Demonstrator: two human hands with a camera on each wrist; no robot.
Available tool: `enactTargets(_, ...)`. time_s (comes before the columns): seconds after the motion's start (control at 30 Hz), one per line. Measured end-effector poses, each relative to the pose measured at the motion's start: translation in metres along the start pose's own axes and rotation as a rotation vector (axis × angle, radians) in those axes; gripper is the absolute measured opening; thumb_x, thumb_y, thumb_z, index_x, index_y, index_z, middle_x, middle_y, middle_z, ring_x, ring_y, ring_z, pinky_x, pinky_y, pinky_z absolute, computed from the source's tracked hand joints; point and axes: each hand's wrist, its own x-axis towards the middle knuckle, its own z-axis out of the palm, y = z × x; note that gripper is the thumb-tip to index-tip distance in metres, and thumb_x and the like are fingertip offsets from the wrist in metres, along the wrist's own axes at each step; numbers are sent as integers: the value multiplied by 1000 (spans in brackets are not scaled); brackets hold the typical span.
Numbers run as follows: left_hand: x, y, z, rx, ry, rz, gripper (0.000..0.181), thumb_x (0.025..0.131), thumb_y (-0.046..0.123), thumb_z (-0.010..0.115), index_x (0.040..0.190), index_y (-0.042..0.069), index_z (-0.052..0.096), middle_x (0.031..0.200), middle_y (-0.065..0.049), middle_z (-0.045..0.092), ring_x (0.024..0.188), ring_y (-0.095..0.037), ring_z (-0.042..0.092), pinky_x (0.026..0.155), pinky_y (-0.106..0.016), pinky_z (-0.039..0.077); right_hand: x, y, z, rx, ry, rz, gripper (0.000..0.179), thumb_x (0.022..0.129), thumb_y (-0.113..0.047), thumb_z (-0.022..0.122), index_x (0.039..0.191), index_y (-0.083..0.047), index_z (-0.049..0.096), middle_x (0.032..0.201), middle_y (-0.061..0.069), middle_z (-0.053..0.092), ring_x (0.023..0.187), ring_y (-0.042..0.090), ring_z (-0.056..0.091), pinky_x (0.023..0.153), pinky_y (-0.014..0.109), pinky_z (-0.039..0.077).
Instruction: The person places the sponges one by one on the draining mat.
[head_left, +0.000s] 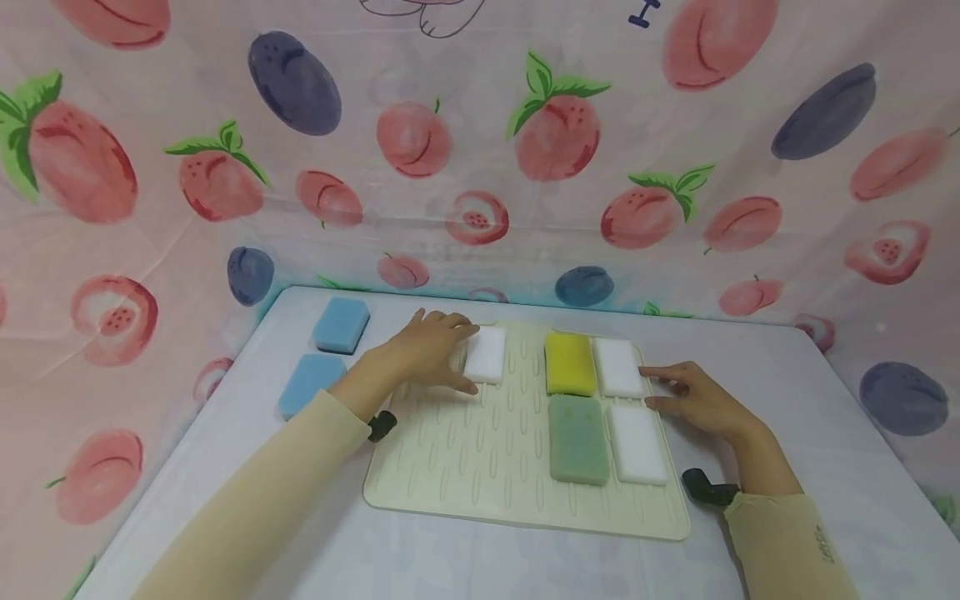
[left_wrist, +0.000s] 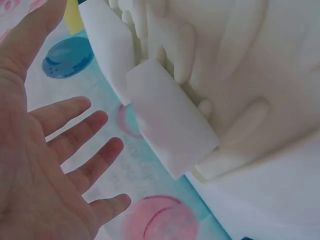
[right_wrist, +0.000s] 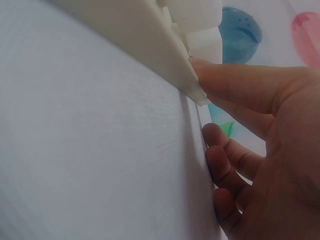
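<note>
My left hand (head_left: 423,350) spreads its fingers and thumb around a white sponge (head_left: 486,356) at the back left of a cream ribbed mat (head_left: 450,492). In the left wrist view the fingers (left_wrist: 82,135) are apart from that white sponge (left_wrist: 172,117), with nothing between them. My right hand (head_left: 701,400) is at the mat's right edge, its index finger and thumb stretched towards another white sponge (head_left: 619,367). Seen from the right wrist, those fingertips are right at the mat's rim (right_wrist: 175,75), and the other fingers (right_wrist: 217,162) curl loosely over the white table.
A yellow sponge (head_left: 570,364), a green sponge (head_left: 579,440) and a third white sponge (head_left: 637,444) lie on the mat's right half. Two blue sponges (head_left: 342,325) lie left of the mat, one partly behind my left forearm. A fruit-printed curtain (head_left: 480,125) stands behind the table.
</note>
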Motion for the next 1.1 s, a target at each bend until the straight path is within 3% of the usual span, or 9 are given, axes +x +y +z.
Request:
enactTargets(0.17, -15, -4, -4, -28, 29, 2, 102, 80, 68, 78, 161, 18, 40, 164, -6, 40, 152, -36, 35, 127, -68, 14, 0, 0, 0, -7, 0, 5, 61, 92, -29, 77, 148, -10, 59, 139, 25, 45, 121, 38, 45, 98, 55, 44)
enactTargets(0.6, -44, -15, -9, -32, 68, 3, 99, 80, 64, 81, 159, 17, 43, 163, -8, 43, 151, -38, 37, 126, -69, 14, 0, 2, -1, -11, 9, -10, 62, 92, -30, 78, 147, -9, 59, 138, 24, 46, 118, 35, 45, 93, 42, 41)
enactTargets(1.1, -78, -33, -2, -85, 120, -16, 97, 79, 59, 84, 157, 13, 46, 161, -11, 44, 149, -41, 38, 124, -74, 9, -1, -1, 0, -11, 2, -1, 62, 92, -29, 77, 147, -8, 59, 142, 26, 45, 122, 38, 45, 99, 54, 42)
